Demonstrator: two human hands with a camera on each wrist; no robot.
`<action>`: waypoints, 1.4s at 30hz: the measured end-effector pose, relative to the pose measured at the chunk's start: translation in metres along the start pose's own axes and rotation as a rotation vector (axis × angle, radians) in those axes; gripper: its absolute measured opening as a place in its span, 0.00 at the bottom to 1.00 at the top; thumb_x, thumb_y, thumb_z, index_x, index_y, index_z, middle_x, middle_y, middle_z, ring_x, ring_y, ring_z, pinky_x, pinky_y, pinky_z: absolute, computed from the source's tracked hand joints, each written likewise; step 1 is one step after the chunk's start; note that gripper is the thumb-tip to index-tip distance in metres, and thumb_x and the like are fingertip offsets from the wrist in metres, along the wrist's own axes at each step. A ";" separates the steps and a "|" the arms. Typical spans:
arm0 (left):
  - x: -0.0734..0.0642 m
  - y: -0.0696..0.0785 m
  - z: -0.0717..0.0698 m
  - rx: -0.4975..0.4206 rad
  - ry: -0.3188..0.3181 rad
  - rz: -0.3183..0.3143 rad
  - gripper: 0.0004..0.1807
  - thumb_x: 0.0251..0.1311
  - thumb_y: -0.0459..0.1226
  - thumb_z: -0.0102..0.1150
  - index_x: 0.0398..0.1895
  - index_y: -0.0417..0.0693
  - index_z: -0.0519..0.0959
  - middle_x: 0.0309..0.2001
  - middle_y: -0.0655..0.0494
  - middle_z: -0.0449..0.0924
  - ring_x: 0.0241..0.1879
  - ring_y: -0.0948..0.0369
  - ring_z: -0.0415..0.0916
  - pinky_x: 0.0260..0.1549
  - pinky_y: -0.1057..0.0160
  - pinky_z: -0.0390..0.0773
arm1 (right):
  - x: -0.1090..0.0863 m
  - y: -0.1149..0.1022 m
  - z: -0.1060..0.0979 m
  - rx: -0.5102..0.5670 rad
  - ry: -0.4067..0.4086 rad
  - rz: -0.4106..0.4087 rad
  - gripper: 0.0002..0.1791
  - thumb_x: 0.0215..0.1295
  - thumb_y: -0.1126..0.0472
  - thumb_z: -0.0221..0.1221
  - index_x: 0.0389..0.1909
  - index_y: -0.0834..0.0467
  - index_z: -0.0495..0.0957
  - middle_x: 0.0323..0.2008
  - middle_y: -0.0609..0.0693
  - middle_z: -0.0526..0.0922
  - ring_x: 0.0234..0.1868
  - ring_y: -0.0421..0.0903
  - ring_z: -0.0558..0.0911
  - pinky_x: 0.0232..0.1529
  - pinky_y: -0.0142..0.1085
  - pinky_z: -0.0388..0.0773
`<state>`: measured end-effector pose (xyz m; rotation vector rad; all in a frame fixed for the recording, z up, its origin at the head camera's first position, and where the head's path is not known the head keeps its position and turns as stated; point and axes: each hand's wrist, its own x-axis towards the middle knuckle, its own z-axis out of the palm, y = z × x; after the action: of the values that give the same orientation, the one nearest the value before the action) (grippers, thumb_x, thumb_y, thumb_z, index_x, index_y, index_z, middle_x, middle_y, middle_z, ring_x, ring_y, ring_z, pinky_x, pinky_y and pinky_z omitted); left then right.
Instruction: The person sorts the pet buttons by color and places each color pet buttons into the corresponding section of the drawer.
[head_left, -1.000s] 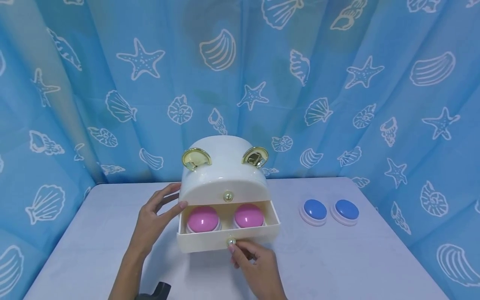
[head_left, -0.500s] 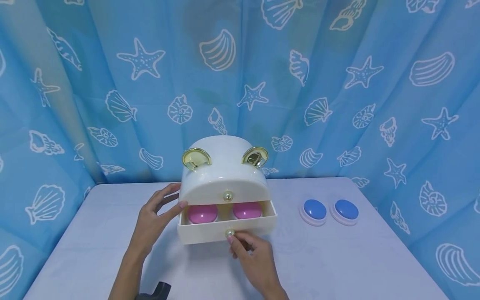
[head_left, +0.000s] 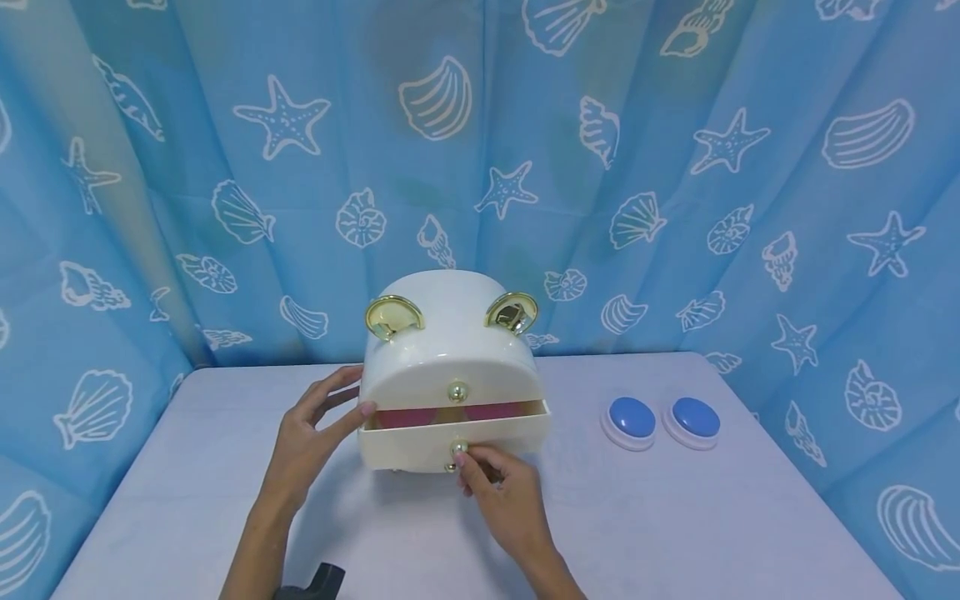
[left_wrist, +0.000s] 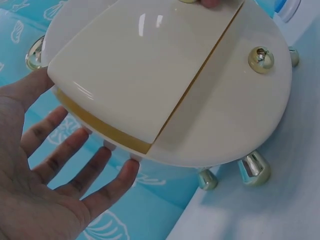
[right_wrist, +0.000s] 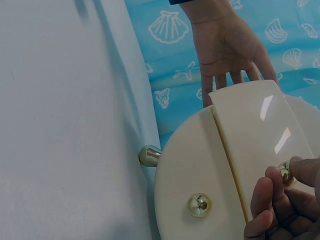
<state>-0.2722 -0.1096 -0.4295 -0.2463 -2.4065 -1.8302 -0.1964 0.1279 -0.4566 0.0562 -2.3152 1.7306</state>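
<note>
A rounded white drawer box (head_left: 450, 333) with gold ears stands on the table on small gold feet. Its middle drawer (head_left: 412, 450) sticks out partway. Inside it, slivers of two pink domed discs (head_left: 405, 417) show over the drawer front. My right hand (head_left: 508, 500) pinches that drawer's gold knob (right_wrist: 286, 172) between thumb and fingers. At the box's left side my left hand (head_left: 309, 429) touches it with spread fingers. In the left wrist view those fingers (left_wrist: 95, 170) meet the rim, with the thumb at the drawer's corner.
Two blue domed discs (head_left: 632, 417) on white bases lie on the white tablecloth (head_left: 712, 517) to the right. Behind the table hangs a blue curtain (head_left: 480, 167) with shell prints. A black device (head_left: 324, 580) shows by the left forearm.
My right hand has pushed the drawer inward by its knob, covering most of the pink discs. A lower knob now shows beneath the drawer. The left hand has stayed in place.
</note>
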 end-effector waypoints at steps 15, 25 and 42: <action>-0.001 0.001 0.000 -0.028 -0.005 0.026 0.33 0.60 0.53 0.69 0.68 0.60 0.73 0.68 0.60 0.69 0.67 0.52 0.68 0.62 0.29 0.62 | 0.012 0.001 0.002 0.029 -0.002 0.000 0.16 0.67 0.50 0.64 0.38 0.61 0.86 0.25 0.48 0.83 0.28 0.43 0.82 0.31 0.32 0.80; 0.001 -0.001 -0.003 -0.009 -0.006 0.039 0.34 0.60 0.55 0.68 0.69 0.60 0.73 0.67 0.62 0.70 0.65 0.54 0.69 0.62 0.30 0.63 | 0.021 0.003 0.007 0.024 0.002 0.031 0.10 0.68 0.58 0.64 0.38 0.63 0.86 0.25 0.51 0.83 0.28 0.44 0.81 0.31 0.30 0.78; 0.003 -0.006 -0.008 0.040 -0.057 0.063 0.36 0.58 0.56 0.69 0.70 0.63 0.71 0.67 0.62 0.70 0.68 0.52 0.68 0.61 0.34 0.67 | 0.015 0.038 0.003 -0.221 -0.095 0.059 0.14 0.66 0.51 0.66 0.31 0.59 0.88 0.19 0.44 0.80 0.21 0.36 0.75 0.20 0.28 0.71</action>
<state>-0.2766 -0.1190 -0.4327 -0.3710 -2.4404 -1.7704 -0.2186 0.1380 -0.4897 0.0312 -2.5870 1.5175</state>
